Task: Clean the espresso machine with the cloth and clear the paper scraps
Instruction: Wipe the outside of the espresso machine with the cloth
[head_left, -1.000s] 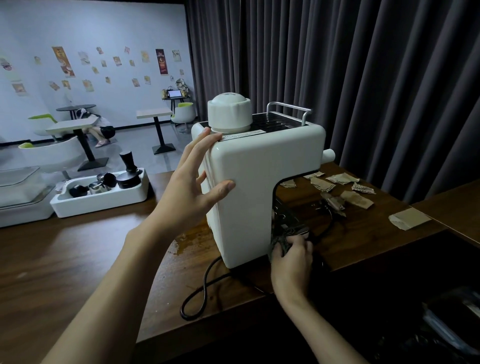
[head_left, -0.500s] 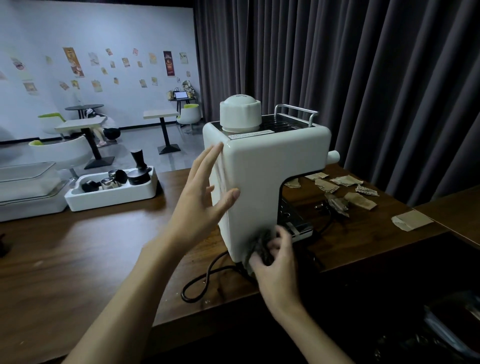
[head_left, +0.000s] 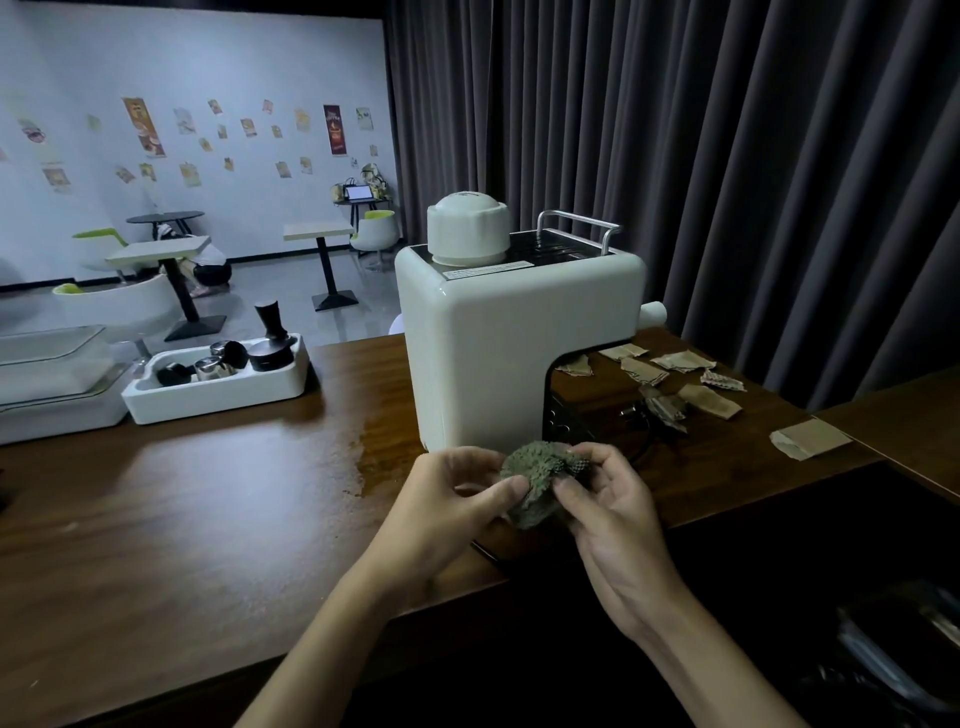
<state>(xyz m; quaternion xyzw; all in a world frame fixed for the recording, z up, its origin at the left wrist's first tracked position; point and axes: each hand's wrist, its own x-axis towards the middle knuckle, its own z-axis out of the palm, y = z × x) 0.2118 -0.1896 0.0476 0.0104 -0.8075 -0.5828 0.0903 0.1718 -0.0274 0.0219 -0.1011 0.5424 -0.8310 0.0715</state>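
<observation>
Holding a crumpled grey-green textured cloth (head_left: 540, 475) between them, both hands meet low in front of the boxy cream-white espresso machine (head_left: 519, 358); the left hand (head_left: 452, 501) pinches the cloth's left edge with thumb against curled fingers; the right hand (head_left: 610, 501) clamps its right side between thumb and bent fingertips, palm turned up; the cloth overlaps the machine's lower near corner in this view (whether it touches the casing I cannot tell). The machine stands upright on the dark brown wooden counter (head_left: 208, 493), with a domed white cap and a metal rail on its top; a black cord (head_left: 485, 552) peeks out beneath the left hand. Torn brown paper scraps (head_left: 680, 362) lie scattered on the counter beyond the machine's right side; one larger piece (head_left: 810, 439) lies apart near the counter's right edge. A wet-looking stain (head_left: 376, 452) marks the wood just left of the machine; further left sits a white tray (head_left: 218, 389) holding a black tamper (head_left: 271, 332) and small metal cups; a dark grey curtain (head_left: 753, 156) hangs behind.
</observation>
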